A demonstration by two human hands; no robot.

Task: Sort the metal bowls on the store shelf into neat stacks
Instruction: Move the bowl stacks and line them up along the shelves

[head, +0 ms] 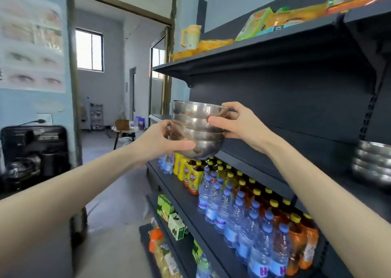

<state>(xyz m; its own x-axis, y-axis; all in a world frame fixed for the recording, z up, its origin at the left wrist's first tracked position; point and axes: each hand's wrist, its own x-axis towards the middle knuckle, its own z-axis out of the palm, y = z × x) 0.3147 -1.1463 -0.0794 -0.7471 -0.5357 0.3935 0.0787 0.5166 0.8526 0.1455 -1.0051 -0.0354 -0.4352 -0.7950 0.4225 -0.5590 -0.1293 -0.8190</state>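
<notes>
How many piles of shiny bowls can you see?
2. One stack of metal bowls is held between the left hand and right hand; the other stack stands on the shelf at far right, partly cut off.

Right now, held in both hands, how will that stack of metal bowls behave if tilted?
The stack of metal bowls looks rigid. Its shiny sides seem slippery under the left hand and right hand. Unevenly nested, the bowls may shift if tilted.
</notes>
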